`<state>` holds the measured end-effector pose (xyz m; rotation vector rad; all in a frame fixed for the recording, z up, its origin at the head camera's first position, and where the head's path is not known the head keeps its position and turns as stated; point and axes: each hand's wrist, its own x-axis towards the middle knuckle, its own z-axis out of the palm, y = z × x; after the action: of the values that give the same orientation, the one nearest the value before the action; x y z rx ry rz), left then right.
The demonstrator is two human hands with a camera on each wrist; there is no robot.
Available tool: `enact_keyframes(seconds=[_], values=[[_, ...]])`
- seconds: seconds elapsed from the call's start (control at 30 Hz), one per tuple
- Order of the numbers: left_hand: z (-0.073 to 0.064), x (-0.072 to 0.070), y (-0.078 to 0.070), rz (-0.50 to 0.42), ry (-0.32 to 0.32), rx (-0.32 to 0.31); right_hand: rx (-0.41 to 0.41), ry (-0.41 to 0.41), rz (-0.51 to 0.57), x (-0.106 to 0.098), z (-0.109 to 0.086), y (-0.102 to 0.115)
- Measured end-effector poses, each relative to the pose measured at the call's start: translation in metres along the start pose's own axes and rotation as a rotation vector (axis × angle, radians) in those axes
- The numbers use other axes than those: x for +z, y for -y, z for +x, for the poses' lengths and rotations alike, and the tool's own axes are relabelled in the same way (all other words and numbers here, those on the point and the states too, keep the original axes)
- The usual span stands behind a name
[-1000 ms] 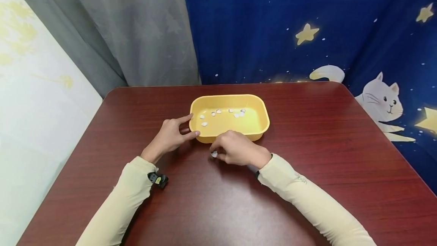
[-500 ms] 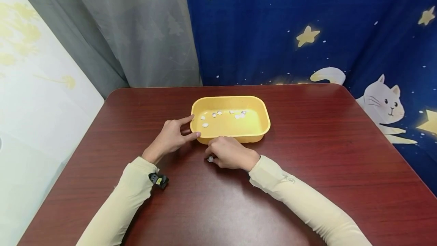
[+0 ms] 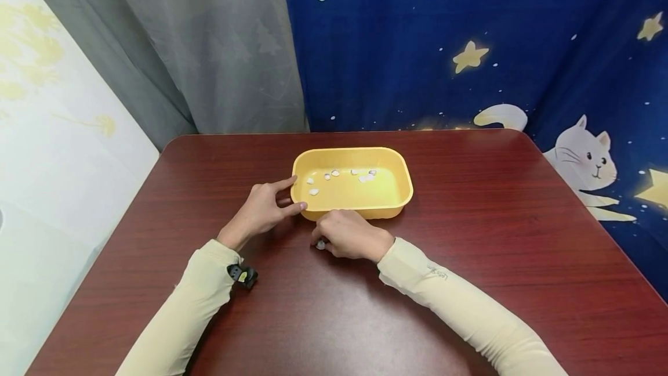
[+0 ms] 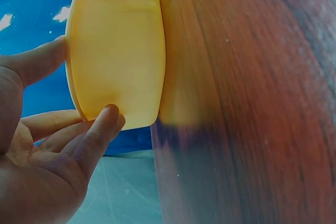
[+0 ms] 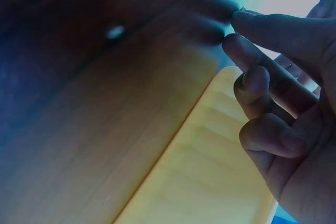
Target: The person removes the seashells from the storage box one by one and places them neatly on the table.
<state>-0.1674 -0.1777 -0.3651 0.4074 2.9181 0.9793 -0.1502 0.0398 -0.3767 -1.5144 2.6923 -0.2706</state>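
Observation:
On the table stands a yellow plastic basin [image 3: 386,209] with several small white shell-like pieces [image 3: 313,192] scattered inside. My left hand [image 3: 263,208] rests against its left end, thumb at the near corner and a finger at the left rim; in the left wrist view the outstretched fingers [image 4: 39,62] touch the rim and end wall. Just in front of the basin my right hand [image 3: 347,234] pinches a small white piece [image 3: 320,245] low over the table. Whether that piece touches the tabletop I cannot tell. From the right wrist, the fingertips [image 5: 241,51] nearly hide it.
A dark red wooden table [image 3: 469,190] spreads around the basin. Behind it hang a grey curtain [image 3: 235,74] and a blue star-patterned curtain [image 3: 391,45]. A blurred bright spot [image 5: 114,32] shows on the tabletop in the right wrist view; its nature is unclear.
My right hand has moved slightly left and toward me, with the white piece in its fingers, then nearly stopped. My left hand and the basin have stayed in place.

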Motion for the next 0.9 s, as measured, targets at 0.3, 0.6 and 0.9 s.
enact_keyframes(seconds=[0.3,0.6,0.9], values=[[0.0,0.0,0.001,-0.002,-0.002,-0.003,-0.009,-0.002,-0.022,0.001,0.001,0.0],[0.0,0.0,0.0,-0.009,0.001,-0.005,-0.009,0.015,-0.018,-0.001,0.001,0.001],[0.0,-0.001,0.001,-0.002,-0.002,0.003,0.007,0.024,-0.009,-0.015,-0.002,0.002]])
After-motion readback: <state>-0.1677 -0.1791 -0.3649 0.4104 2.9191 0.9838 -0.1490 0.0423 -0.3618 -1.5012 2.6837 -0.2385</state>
